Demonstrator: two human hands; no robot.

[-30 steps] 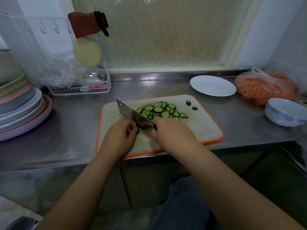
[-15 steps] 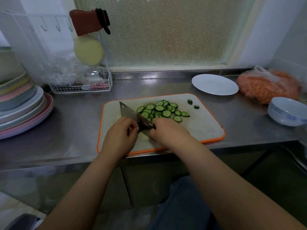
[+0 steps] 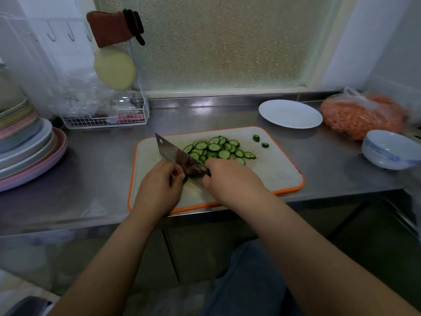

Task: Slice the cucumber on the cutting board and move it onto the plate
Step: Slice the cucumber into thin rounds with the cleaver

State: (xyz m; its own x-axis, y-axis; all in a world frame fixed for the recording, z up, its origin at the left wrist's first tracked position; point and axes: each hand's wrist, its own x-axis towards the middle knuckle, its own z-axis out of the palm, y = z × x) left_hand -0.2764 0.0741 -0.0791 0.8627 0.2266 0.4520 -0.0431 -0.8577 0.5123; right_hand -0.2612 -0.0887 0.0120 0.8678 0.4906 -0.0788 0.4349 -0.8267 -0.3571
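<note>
A steel counter [image 3: 91, 174] is carrying everything here. At its left edge a stack of plates [image 3: 27, 153] is sitting, too many and too overlapped to count. Behind, against the back edge, a white wire rack [image 3: 107, 119] is standing with crumpled clear plastic in it; a pale round lid [image 3: 115, 67] and a red-brown mitt [image 3: 109, 30] are hanging on it. At the right edge a bag of orange shreds [image 3: 362, 117] is lying beside one blue-patterned bowl [image 3: 391, 152]. One white plate [image 3: 290, 114] is sitting near the back edge, just beyond the far right corner of the cutting board [image 3: 273, 172] and not touching it.

The orange-rimmed board is lying at the counter's front edge. A heap of cucumber slices [image 3: 218, 148] is piled on its far middle (overlapping too much for an exact count), and two small end pieces [image 3: 259, 141] are lying apart toward the far right corner.

The right hand [image 3: 230, 176] is curling around the handle of one cleaver [image 3: 175, 153], whose blade is slanting up to the left. The left hand [image 3: 159, 188] is sitting with fingers bent, touching the blade's left face; a sliver of green is showing under it, but whether it is gripping the cucumber I cannot tell. No writing can be read anywhere.
</note>
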